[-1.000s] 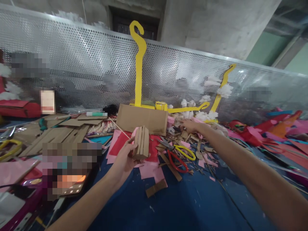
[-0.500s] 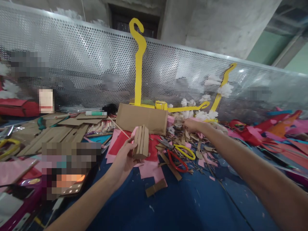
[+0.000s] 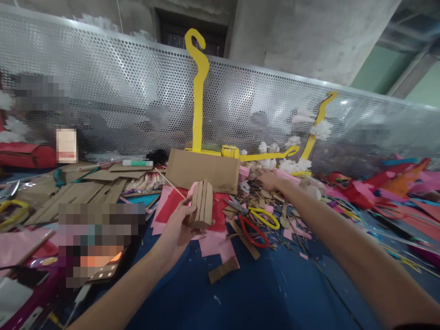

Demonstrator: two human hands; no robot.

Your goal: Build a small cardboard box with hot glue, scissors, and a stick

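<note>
My left hand (image 3: 180, 224) is closed around a small slatted cardboard box (image 3: 202, 204), holding it above red and pink paper sheets. A thin stick (image 3: 169, 182) slants up to the left from behind that hand's fingers; whether it is held I cannot tell. Reaching far forward, my right hand (image 3: 271, 178) is over the heap of cardboard scraps (image 3: 263, 197), its fingers stretched out and nothing visible in them. Between the hands lie scissors (image 3: 254, 222) with one red and one yellow handle. A larger brown cardboard box (image 3: 204, 168) stands just behind the slatted one.
Tall yellow hook-shaped cutouts (image 3: 198, 105) rise before a perforated metal panel (image 3: 113, 87). Cardboard strips (image 3: 74, 197) and a glue stick (image 3: 137, 163) lie left. White fluffy tufts (image 3: 321, 130) and red paper pieces (image 3: 395, 183) are at right. Pink scraps (image 3: 223, 247) lie on the blue tabletop (image 3: 261, 293).
My right hand has shifted slightly left over the scraps, and its fingers have gone from bunched to more stretched out. My left hand still holds the slatted box in nearly the same place.
</note>
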